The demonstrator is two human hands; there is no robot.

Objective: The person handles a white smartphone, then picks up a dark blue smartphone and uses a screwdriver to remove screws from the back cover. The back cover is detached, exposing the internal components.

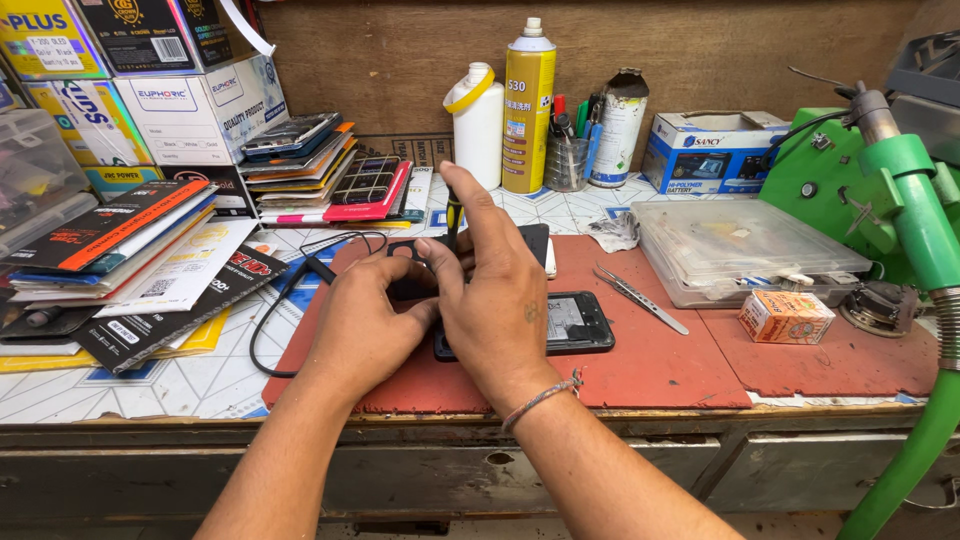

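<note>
A black opened phone [575, 322] lies flat on the red mat [660, 360] at the bench's middle. My left hand [365, 320] presses on the phone's left end, fingers curled around a dark part there. My right hand [495, 290] holds a thin screwdriver [453, 212] upright, its yellow-and-black handle sticking up between my fingers, its tip hidden behind them. Both hands touch over the phone's left half, which they hide.
Metal tweezers [640, 298] lie on the mat right of the phone. A clear plastic tray [740, 245], a small orange box [786, 316], a green stand [900, 200], spray can [527, 105], white bottle [477, 125], stacked packages [130, 250] and a black cable [290, 290] surround the mat.
</note>
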